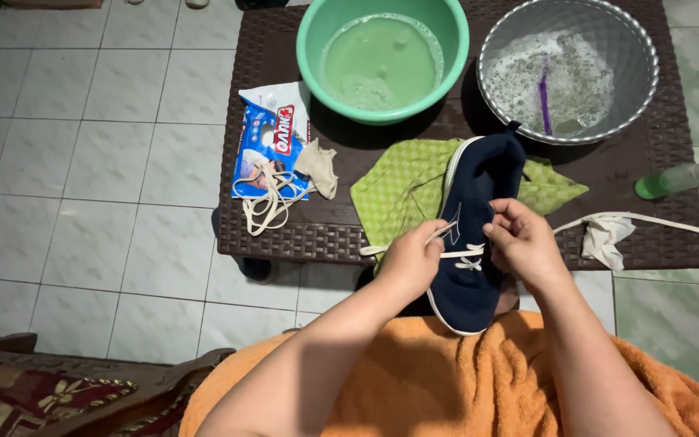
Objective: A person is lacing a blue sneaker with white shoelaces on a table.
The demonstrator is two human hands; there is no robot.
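A navy blue shoe (479,182) with a white sole lies lengthwise, toe toward me, half on a green cloth (398,190) and half on the orange towel (446,380) over my lap. My left hand (412,260) pinches a white lace (446,231) at the shoe's left eyelets. My right hand (521,239) grips the shoe's right side at the laced part, fingers on the lace crossings.
The dark woven table (285,235) carries a green basin (382,57) of cloudy water, a metal bowl (568,69) of suds with a purple brush, a detergent packet (273,142) with a loose lace and rag, a green bottle (677,178), and a white cloth (604,235). Tiled floor lies to the left.
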